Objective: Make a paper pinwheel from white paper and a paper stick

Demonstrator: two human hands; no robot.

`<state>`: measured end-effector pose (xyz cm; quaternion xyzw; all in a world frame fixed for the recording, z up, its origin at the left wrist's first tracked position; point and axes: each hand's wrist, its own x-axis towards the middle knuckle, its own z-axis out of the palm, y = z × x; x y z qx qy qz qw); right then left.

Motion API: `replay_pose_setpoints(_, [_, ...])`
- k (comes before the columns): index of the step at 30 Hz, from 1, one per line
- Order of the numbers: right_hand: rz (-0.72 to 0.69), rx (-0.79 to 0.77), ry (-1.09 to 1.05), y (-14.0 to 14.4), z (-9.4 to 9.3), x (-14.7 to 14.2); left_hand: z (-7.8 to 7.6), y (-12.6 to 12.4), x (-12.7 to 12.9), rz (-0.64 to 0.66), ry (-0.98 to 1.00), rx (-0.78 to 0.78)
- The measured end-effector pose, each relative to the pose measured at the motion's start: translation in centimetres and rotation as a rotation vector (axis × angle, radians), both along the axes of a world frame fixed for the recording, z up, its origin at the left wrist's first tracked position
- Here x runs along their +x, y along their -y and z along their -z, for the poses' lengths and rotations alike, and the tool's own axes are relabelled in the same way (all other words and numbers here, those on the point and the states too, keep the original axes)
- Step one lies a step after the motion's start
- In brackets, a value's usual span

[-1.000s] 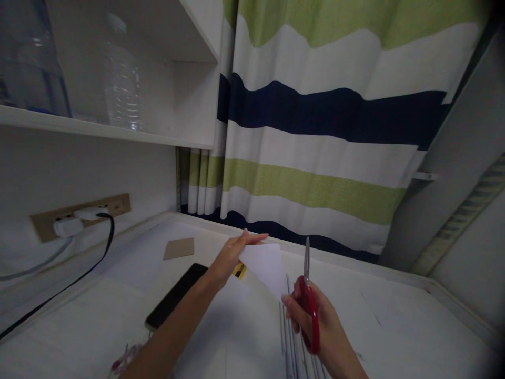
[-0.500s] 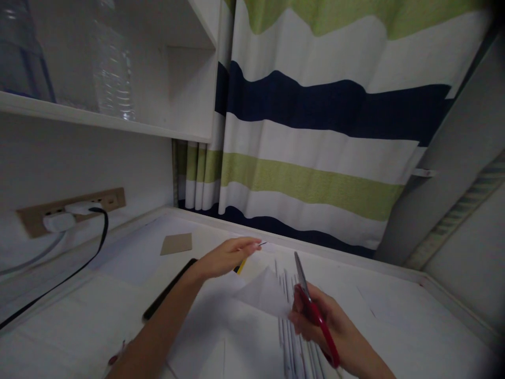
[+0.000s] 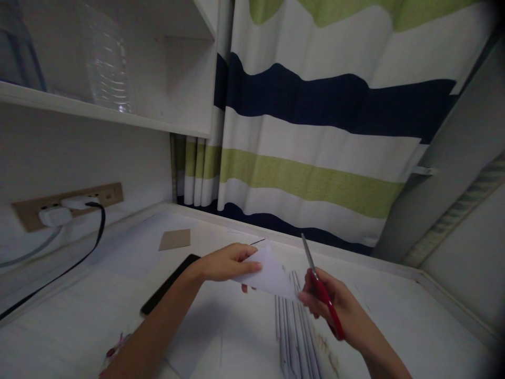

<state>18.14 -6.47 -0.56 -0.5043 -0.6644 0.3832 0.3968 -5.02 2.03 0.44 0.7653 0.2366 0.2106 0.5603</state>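
Observation:
My left hand (image 3: 226, 261) pinches a white piece of paper (image 3: 272, 273) above the white desk (image 3: 394, 326), thumb on top and fingers under it. My right hand (image 3: 335, 308) grips red-handled scissors (image 3: 321, 292) with the blades closed and pointing up and away, just right of the paper's lower corner. Several narrow white paper strips (image 3: 294, 326) lie side by side on the desk under both hands.
A black phone (image 3: 169, 284) lies left of my forearm, with a brown card (image 3: 174, 239) farther back. A wall socket strip (image 3: 67, 205) holds plugs and a black cable. A shelf (image 3: 102, 110) with clear bottles hangs above. A striped curtain (image 3: 315, 137) closes the back.
My left hand let go of the paper, reached forward, then took hold of it again and lifted it. The scissors tilted and shifted slightly right. The camera moved a little.

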Motion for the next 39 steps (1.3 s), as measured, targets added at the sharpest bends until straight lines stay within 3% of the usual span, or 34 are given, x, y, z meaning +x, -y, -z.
replay_pose_setpoints(5, [0.119,-0.019,-0.073,-1.6,1.4,-0.3,-1.7,0.5,-3.0,-0.232,-0.031,0.163])
replay_pose_setpoints(8, [0.194,0.029,-0.164,-1.9,1.8,-1.0,-2.3,1.0,-3.2,-0.328,-0.025,0.188])
replay_pose_setpoints(13, [0.286,0.076,-0.319,-1.5,1.8,-2.7,-1.9,1.7,-1.0,-0.305,0.125,0.090])
replay_pose_setpoints(18, [0.339,0.135,-0.425,-0.9,2.0,-3.5,-0.4,1.9,2.3,-0.321,0.342,-0.077])
replay_pose_setpoints(22, [0.433,0.203,-0.461,-0.3,1.8,-3.7,0.4,2.6,4.3,-0.291,0.390,-0.109])
replay_pose_setpoints(30, [0.527,0.294,-0.436,0.3,1.4,-3.5,0.3,2.9,4.2,-0.265,0.328,-0.134])
replay_pose_setpoints(39, [0.559,0.371,-0.352,0.2,1.8,-3.1,0.1,3.1,4.5,-0.367,0.349,-0.064])
